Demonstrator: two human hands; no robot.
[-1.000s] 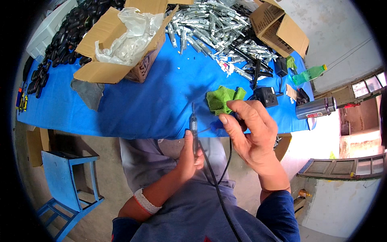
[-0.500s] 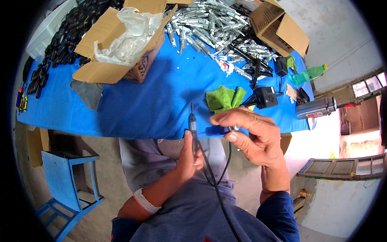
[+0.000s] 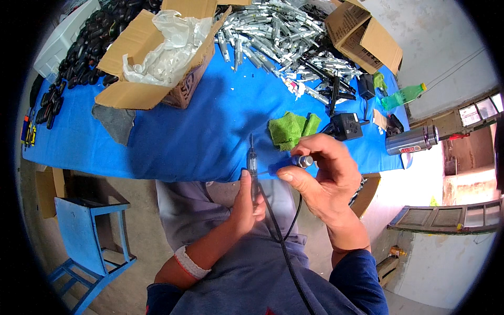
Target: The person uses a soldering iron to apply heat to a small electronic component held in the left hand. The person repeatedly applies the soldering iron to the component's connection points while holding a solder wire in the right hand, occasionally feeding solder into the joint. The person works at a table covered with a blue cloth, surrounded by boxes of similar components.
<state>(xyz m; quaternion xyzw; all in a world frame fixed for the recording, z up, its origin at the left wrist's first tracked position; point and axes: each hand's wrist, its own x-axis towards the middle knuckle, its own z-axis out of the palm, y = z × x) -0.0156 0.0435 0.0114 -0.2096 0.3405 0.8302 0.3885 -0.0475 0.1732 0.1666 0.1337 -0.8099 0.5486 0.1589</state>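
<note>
Upright before my lap is a slim, pointed tester pen [image 3: 252, 159] with a clear body, gripped low by my left hand [image 3: 243, 207] with the thumb along its side. A black cable [image 3: 284, 252] runs by it and down across my shirt. From the right, a small screwdriver [image 3: 283, 166] with a blue handle and a round metal end cap points at the pen's side. My right hand [image 3: 328, 181] pinches that handle between thumb and forefinger. Its thin shaft reaches the pen; exactly where the tip sits is too small to tell.
A blue-covered table [image 3: 199, 136] carries a heap of similar pens [image 3: 278, 37], black handle-like parts [image 3: 92, 50], an open carton [image 3: 126, 97] with plastic, a green cloth [image 3: 287, 130], a black adapter [image 3: 346, 126], a flask [image 3: 412, 140] and a green bottle [image 3: 403, 97]. A blue stool [image 3: 81, 231] stands left.
My right thumb and forefinger have shifted round the screwdriver handle, and its metal end cap shows more fully now. The left hand and the tester pen have hardly moved.
</note>
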